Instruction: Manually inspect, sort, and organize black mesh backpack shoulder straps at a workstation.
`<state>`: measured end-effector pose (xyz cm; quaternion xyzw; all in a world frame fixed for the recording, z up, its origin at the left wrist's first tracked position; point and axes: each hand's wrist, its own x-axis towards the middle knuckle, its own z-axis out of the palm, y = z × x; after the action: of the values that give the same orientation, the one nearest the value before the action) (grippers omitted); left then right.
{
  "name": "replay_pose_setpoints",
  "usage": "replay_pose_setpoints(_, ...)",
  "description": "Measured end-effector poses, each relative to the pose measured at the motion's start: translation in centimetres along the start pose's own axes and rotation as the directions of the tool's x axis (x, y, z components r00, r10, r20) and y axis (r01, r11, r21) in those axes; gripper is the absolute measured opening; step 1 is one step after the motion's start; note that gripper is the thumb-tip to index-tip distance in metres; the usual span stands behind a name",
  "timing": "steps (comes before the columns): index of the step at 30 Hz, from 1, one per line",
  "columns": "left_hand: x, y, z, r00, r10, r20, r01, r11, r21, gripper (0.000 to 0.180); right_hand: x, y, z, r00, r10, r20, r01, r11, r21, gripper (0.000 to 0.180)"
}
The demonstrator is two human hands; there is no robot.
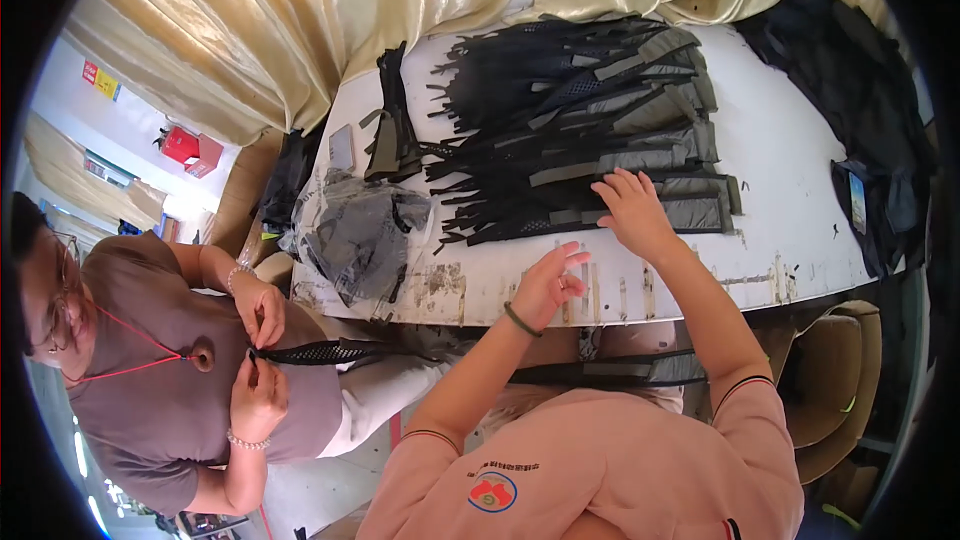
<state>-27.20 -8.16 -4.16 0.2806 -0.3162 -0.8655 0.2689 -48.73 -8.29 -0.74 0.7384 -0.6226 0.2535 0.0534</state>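
bright, even daylight fills the scene, strongest on the glossy cream satin curtain (pixel 300 10), which shows soft sheen along its folds. the scuffed white worktable (pixel 800 180) reads pale, nearly washed out. shadows are faint. fisheye bending curves the edges, with black vignette corners; the rim looks slightly soft.

Under your right hand (pixel 634 212): stacked strap pieces (pixel 580 120) of black open mesh cloth with matt olive webbing. Your left hand (pixel 548 283) hovers over a white tabletop (pixel 790 170), its painted surface smooth, scuffed and chipped along the edge. Behind: glossy cream satin curtain (pixel 300 10). Left: crinkled clear plastic bag (pixel 355 230) over grey cloth.
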Motion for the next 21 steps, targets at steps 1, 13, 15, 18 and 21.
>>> replay_pose_setpoints(1, 1.5, -0.3, -0.4, 0.999, -0.038, 0.038, 0.042, 0.992, -0.116, 0.050, -0.3, 1.0, 0.8, 0.999, 0.016, -0.034, -0.020, 0.995, -0.102, 0.023)
replay_pose_setpoints(13, 1.9, 1.3, -4.0, 0.957, 0.237, 0.169, -0.152, 0.902, -0.403, 0.017, -3.1, -1.3, -9.7, 0.900, 0.060, 0.432, -0.306, 0.791, 0.529, 0.022)
replay_pose_setpoints(15, 0.4, 1.9, -3.6, 0.985, 0.149, -0.084, -0.167, 0.948, -0.270, 0.011, -4.1, 1.2, -10.4, 0.821, 0.106, 0.561, -0.386, 0.826, 0.410, 0.025)
replay_pose_setpoints(18, -2.0, 1.8, -4.5, 0.932, 0.194, -0.305, -0.193, 0.981, 0.033, 0.012, -5.3, 3.4, -9.9, 0.619, 0.212, 0.756, -0.514, 0.837, 0.186, 0.027)
replay_pose_setpoints(21, -3.9, 1.7, -4.2, 0.904, 0.217, -0.368, -0.178, 0.974, 0.137, 0.012, -5.9, 1.9, -7.5, 0.803, 0.221, 0.553, -0.063, 0.955, -0.289, 0.029)
